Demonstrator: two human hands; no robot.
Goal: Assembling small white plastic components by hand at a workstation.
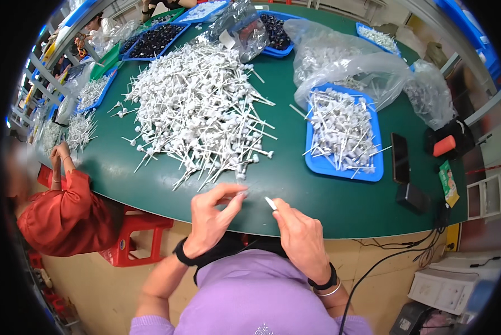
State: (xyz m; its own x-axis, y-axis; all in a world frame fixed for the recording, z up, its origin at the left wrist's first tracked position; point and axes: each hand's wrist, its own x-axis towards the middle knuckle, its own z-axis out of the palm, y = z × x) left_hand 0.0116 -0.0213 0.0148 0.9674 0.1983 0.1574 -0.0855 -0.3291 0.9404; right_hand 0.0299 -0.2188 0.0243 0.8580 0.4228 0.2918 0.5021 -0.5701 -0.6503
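Over the near edge of the green table, my left hand (210, 218) bends its thumb and forefinger close together in a pinch. Whatever is between those fingertips is too small or pale to make out. My right hand (300, 237) is closed, with a short white plastic piece (270, 203) sticking out past its thumb and forefinger toward the left. Just beyond both hands lies a large heap of white plastic pieces (200, 106) with thin stems and wider heads. Farther right, a blue tray (342, 171) holds more of the same pieces.
A clear plastic bag (362, 72) slumps behind the blue tray. Dark parts fill a blue tray (155, 42) at the back. A black phone (399, 158) and a dark box (412, 197) lie at right. At left, a person in a red top (66, 215) works beside a red stool (136, 240).
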